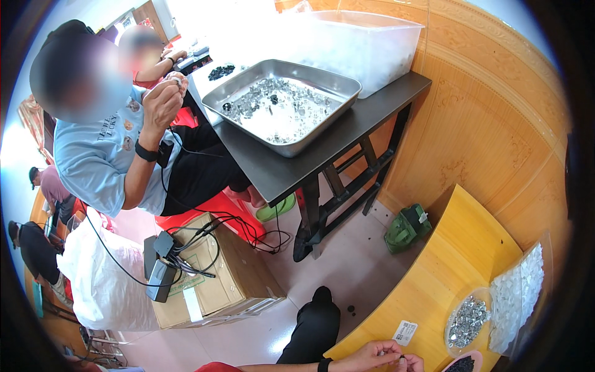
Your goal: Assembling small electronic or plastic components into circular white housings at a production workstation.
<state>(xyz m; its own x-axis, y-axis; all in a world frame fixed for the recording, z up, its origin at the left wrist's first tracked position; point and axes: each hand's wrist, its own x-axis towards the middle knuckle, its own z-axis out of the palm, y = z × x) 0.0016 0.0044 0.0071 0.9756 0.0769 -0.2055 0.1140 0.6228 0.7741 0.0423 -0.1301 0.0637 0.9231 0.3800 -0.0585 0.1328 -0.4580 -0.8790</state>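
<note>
At the lower edge, over the yellow wooden table (396, 273), my left hand (370, 357) comes in from the left with a black band on its wrist. Its fingertips are pinched together on something too small to make out. My right hand (411, 363) meets it there, fingers bent in a pinch and mostly cut off by the frame's edge. Just beyond the fingers lies a white printed label (406, 333). Right of my hands stand a round clear dish of small shiny metal parts (468, 320) and a pink dish of small black parts (463, 364).
A clear bin of whitish translucent pieces (517, 297) stands at the table's right. Across the floor, a dark table (297, 167) bears a metal tray (347, 102) of small parts. A person (118, 155) sits there. Cables and black boxes lie on a cardboard carton (242, 273); a green bag (407, 228) is on the floor.
</note>
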